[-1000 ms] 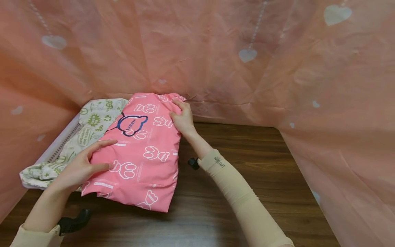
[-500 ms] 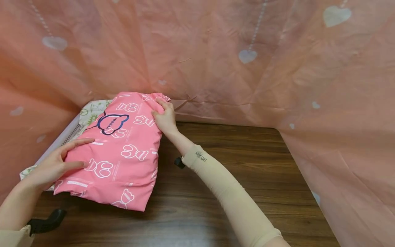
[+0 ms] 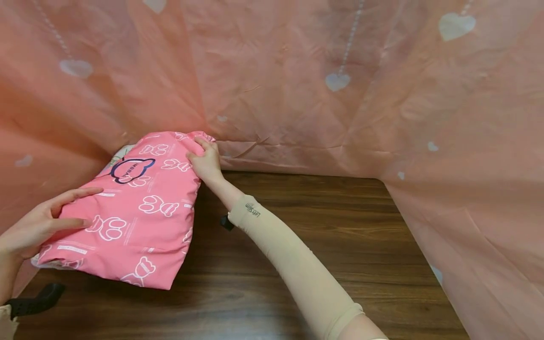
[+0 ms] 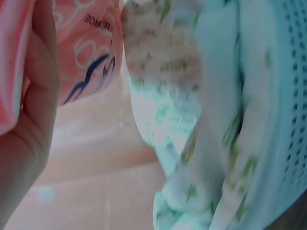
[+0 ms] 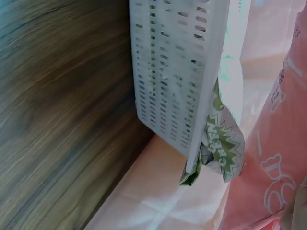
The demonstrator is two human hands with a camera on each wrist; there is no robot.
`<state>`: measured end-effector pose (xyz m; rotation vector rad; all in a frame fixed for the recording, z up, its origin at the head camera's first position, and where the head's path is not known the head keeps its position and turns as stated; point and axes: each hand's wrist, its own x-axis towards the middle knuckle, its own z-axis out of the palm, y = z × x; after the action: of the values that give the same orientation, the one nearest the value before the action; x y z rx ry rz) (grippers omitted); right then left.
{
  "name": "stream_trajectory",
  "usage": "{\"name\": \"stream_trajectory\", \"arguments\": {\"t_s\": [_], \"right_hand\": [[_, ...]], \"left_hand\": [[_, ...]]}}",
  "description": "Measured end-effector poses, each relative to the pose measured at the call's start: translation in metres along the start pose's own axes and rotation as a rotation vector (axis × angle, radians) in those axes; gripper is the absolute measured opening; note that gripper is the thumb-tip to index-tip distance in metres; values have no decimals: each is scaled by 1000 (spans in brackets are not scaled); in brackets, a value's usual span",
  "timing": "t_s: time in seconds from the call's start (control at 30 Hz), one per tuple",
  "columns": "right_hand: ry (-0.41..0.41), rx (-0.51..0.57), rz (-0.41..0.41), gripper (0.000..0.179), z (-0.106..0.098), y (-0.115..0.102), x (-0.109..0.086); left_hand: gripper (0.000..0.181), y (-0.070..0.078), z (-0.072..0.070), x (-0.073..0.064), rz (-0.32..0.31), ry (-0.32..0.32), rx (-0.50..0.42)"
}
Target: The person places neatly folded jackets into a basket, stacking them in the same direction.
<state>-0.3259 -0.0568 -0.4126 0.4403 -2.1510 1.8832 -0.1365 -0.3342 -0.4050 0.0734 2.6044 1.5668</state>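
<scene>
Both hands hold a flat, bulky pink bag (image 3: pixel 136 217) printed with white bear outlines and a dark blue bear head. My left hand (image 3: pixel 31 226) grips its left edge, thumb and forefinger on top. On the far right edge, my right hand (image 3: pixel 206 163) grips the bag with its fingers spread over the top. Under the bag stands a white perforated basket (image 5: pixel 168 81), mostly hidden in the head view. Green-and-white printed fabric (image 4: pixel 165 112) lies in the basket and hangs over its rim. In the right wrist view, the pink bag (image 5: pixel 259 167) is beside this fabric.
A dark wooden surface (image 3: pixel 306 236) lies under the basket and stretches right. Pink curtain-like cloth with white hearts (image 3: pixel 276 85) encloses the back and both sides. A black wrist mount (image 3: pixel 38 302) sits at my left wrist.
Both hands have moved left with the pink bag. It now covers nearly all of the basket and green-printed fabric, which were largely visible a second ago.
</scene>
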Motion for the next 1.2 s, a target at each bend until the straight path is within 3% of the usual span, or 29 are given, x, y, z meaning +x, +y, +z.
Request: {"name": "stream_trajectory", "arguments": {"t_s": [0.17,0.33,0.47,0.7,0.93,1.2], "right_hand": [[-106,58,33,51,12,-3,2],[-204,121,42,59,15,-4,7],[-255,118,38,62,16,-3,9],[-334,94,14,70,20,2,13],[-352,54,17,74,29,13,14],[-393,53,23,76,36,23,10]], "left_hand": [[67,-15,-26,1,-100,30,60],[70,-24,-39,7,-93,29,54],[71,-24,-41,9,-68,30,85],[74,-31,-52,20,-91,35,144],[77,-42,-54,25,-27,38,146],[78,-58,-53,27,-67,37,196]]}}
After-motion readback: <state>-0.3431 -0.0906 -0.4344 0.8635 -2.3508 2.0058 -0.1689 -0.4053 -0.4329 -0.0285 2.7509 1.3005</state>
